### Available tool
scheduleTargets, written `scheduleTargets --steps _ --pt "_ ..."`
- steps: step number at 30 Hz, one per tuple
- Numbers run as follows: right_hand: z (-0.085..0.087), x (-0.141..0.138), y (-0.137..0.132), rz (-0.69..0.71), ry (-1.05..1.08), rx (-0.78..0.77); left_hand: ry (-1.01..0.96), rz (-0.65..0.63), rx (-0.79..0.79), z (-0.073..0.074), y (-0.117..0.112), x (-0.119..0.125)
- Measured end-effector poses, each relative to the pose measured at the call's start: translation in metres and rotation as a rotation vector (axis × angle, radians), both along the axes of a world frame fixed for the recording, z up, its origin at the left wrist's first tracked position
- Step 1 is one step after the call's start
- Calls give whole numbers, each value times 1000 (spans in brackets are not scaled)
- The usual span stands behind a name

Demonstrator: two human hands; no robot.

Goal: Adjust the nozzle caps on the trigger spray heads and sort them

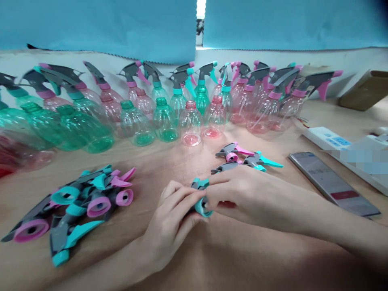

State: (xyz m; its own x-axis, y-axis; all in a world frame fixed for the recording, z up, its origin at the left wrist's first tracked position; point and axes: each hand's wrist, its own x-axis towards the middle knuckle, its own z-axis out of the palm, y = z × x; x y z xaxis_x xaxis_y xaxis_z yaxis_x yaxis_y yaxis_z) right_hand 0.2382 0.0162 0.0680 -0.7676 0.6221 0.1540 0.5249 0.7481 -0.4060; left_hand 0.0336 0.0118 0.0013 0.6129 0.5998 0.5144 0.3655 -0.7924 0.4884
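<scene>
Tabletop point(212, 266) of brown, faintly grained stuff spread nearest, its surface smooth and dull. Just above it, the left hand point(163, 224) had its fingers curled together round a gray and teal plastic trigger sprayer head point(199, 207), the thumb lying below its round collar. The sprayer head sat between both hands, its collar mouth turned toward the viewer. The right hand point(239, 188) had its fingertips bunched against that mouth; whether they pinched a small part there, I could not tell. To the left lay a loose pile of sprayer heads point(75, 209), gray bodies with ring-shaped collars and curved triggers in pink or teal. On the right a smartphone point(327, 182) rested screen up, its glossy face showing a dark red bar and pale characters too blurred to read. Beyond the right hand was a smaller cluster of sprayer heads point(232, 157); near the phone stood a white device point(333, 139) with blue panels, their markings illegible. Farther off, open-necked bottles point(165, 121) of clear green and pink plastic, ribbed and rounded, stood before bottles with sprayers fitted point(247, 101). A brown box point(363, 91) leaned at the far right. Behind everything, blue sheets point(97, 28) with zigzag edges hung over a pale wall point(333, 60).
</scene>
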Motion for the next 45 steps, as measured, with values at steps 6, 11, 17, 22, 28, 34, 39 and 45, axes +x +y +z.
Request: scheduleTargets --steps 6,11,17,22,28,34,39,45 --pt "-9 -4 4 -48 275 -90 -17 22 -40 0 1 -1" --pt "-20 -10 3 -209 517 -279 -29 65 -20 -2 2 -3" --pt "-22 -12 -5 -265 481 -220 -4 110 13 -3 2 -2" --pt "-22 -15 -11 -232 390 -43 20 143 28 -2 3 -1" --pt "-23 -20 -15 -232 397 8 18 151 6 -2 2 -1" --pt "-25 -18 -10 -237 289 -6 17 156 34 -4 1 0" --pt "-25 -11 -4 -139 204 -93 15 145 16 -5 1 -1" --pt "-9 -3 6 -15 154 -300 8 70 -10 -6 0 1"
